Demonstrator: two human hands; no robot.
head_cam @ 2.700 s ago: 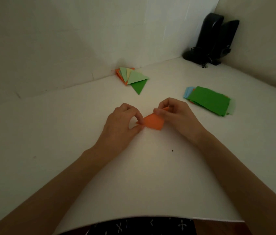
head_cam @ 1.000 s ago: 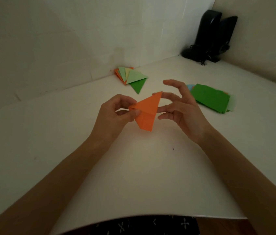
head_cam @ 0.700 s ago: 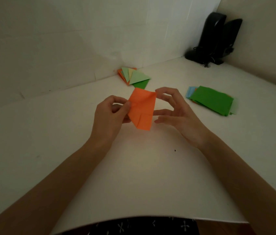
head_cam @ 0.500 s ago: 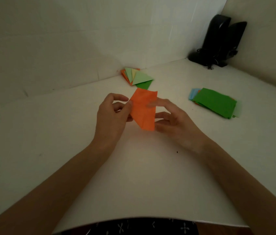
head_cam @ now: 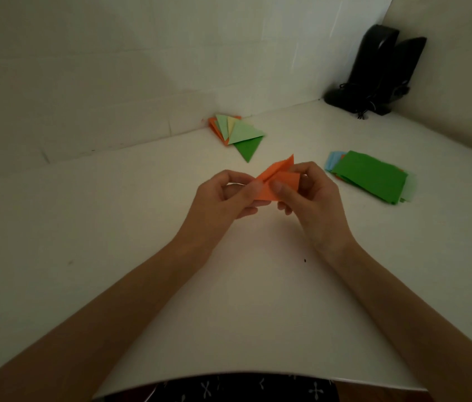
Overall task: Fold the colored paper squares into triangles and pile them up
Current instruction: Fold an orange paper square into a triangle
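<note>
Head view: a white table fills most of the picture and meets pale, bare walls at the back and on the right. The light is dim. In the far right corner two black speakers stand side by side against the walls, with a tangle of cable at their feet. A small dark speck lies on the table near the right forearm. A dark patterned cloth shows below the table's near edge.

At the back wall lies the pile of folded triangles, fanned out: orange underneath, pale green and yellow on top, a dark green one pointing toward the person. Well apart to the right lies the stack of unfolded squares, a green sheet uppermost, with light blue and orange edges showing beneath.

The orange paper is held above the table's middle, between pile and stack. The left hand pinches its left end between thumb and curled fingers. The right hand grips its right part, thumb on the near face and fingers curled behind.

Half a second earlier the paper stood opened out, nearly flat and upright, with the right hand's fingers loosely spread beside it. Now it is partly folded along a crease, one tip pointing up and away, and both hands pinch it. Pile and stack lie as before.
</note>
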